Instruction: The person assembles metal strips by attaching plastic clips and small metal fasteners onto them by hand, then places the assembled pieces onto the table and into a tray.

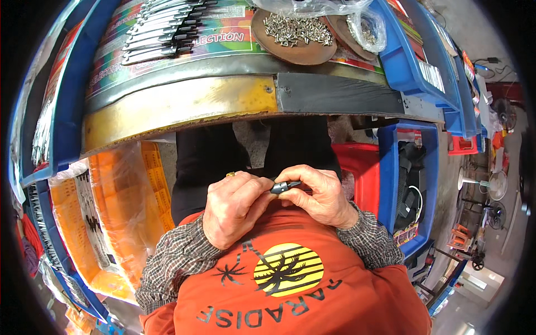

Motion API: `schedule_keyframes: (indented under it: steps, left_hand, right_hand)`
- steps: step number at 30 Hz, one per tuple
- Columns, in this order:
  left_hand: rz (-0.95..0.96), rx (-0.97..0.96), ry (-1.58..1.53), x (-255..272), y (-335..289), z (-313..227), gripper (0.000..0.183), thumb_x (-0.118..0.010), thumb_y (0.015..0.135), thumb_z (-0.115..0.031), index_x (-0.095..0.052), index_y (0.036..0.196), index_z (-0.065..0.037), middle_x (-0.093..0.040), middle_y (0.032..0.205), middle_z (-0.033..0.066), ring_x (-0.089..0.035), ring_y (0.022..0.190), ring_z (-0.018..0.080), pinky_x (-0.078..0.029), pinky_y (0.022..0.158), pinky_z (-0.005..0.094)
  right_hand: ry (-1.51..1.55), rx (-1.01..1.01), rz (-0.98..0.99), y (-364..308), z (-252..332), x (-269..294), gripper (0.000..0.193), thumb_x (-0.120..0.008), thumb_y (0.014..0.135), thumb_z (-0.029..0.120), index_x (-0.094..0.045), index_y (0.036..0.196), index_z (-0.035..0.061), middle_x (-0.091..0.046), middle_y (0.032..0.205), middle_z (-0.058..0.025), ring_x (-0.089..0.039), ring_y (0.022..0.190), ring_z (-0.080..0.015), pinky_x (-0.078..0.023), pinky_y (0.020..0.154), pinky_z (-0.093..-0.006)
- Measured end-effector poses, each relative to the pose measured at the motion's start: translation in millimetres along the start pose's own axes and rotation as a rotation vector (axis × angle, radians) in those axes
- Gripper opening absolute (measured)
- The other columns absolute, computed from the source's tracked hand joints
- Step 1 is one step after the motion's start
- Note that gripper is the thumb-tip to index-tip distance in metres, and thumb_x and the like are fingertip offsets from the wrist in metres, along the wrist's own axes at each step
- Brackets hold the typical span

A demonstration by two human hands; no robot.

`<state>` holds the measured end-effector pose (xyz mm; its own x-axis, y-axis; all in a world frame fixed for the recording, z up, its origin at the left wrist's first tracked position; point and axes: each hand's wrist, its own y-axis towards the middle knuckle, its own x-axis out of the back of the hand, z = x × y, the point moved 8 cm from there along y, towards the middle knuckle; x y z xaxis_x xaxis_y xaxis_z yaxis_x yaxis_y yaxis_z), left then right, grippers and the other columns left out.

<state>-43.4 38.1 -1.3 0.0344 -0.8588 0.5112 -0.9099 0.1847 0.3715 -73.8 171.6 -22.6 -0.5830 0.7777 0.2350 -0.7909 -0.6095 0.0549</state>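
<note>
In front of my lap, both hands come together on a small black piece (pixel 278 188), slim and rounded with a greyish end. Its exact kind I cannot make out. My left hand (pixel 233 205) pinches its left end between thumb and fingers. My right hand (pixel 317 195) grips the other end, thumb below and forefinger above, with a thin dark tip showing there. Beyond them on the bench, a row of slim silver pieces with black ends (pixel 159 30) lies fanned out at the left. A round brown dish (pixel 268 49) holds many tiny metal parts (pixel 296 29).
The bench edge (pixel 184 106) crosses ahead of my knees. Blue bins stand on it at left (pixel 70 123) and right (pixel 402 67). Beside my left leg is an orange, plastic-lined container (pixel 120 195); to my right are a red stool (pixel 357 173) and a blue crate (pixel 430 195).
</note>
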Motion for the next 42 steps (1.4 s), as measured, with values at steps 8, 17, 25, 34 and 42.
schedule_keyframes:
  steps: [8,17,25,34,42]
  left_hand:
    - [-0.004,-0.007,0.021,-3.9,-6.3,-2.2,0.022,-0.076,0.067,0.0,-0.064,0.085,-0.003,-0.064,0.074,0.0088,-0.063,0.061,0.0234,-0.047,0.054,0.0318]
    - [-0.002,-0.037,-0.006,-7.9,-7.6,-2.4,0.023,-0.075,0.065,0.001,-0.063,0.084,-0.001,-0.064,0.073,0.0093,-0.063,0.061,0.0241,-0.048,0.054,0.0325]
    - [0.044,-0.06,-0.01,-6.7,-4.9,-1.7,0.024,-0.075,0.066,0.001,-0.062,0.085,-0.001,-0.061,0.073,0.0089,-0.061,0.061,0.0258,-0.049,0.054,0.0351]
    - [-0.039,-0.012,0.065,-4.1,-6.8,-4.2,0.027,-0.076,0.065,0.001,-0.063,0.087,-0.003,-0.063,0.073,0.0074,-0.061,0.06,0.0214,-0.047,0.052,0.0311]
    - [-0.035,-0.047,0.065,-2.2,0.6,-3.3,0.026,-0.075,0.066,0.001,-0.063,0.089,-0.004,-0.063,0.074,0.0078,-0.061,0.06,0.0221,-0.047,0.052,0.0315]
  right_hand:
    - [-0.122,0.055,0.012,-2.4,3.4,-0.6,0.019,-0.068,0.083,0.002,-0.062,0.102,0.0002,-0.067,0.088,-0.0107,-0.067,0.073,-0.0206,-0.052,0.062,-0.0289]
    - [-0.134,0.095,0.039,-4.5,0.9,-1.8,0.019,-0.071,0.083,0.003,-0.064,0.1,-0.0016,-0.07,0.089,-0.0112,-0.068,0.072,-0.0159,-0.054,0.061,-0.0242]
    - [0.011,0.034,0.004,-5.4,-7.1,-1.3,0.016,-0.069,0.085,0.005,-0.063,0.098,-0.0003,-0.068,0.085,-0.0084,-0.067,0.071,-0.0158,-0.052,0.059,-0.0253]
    - [-0.062,0.098,-0.031,-3.0,-2.6,-0.2,0.017,-0.069,0.085,0.004,-0.063,0.1,0.0003,-0.068,0.084,-0.0077,-0.067,0.068,-0.0141,-0.053,0.058,-0.0251]
    - [-0.079,0.113,-0.029,1.9,-2.3,3.4,0.02,-0.07,0.083,0.004,-0.063,0.101,0.0,-0.069,0.088,-0.0089,-0.068,0.071,-0.0156,-0.053,0.059,-0.0258]
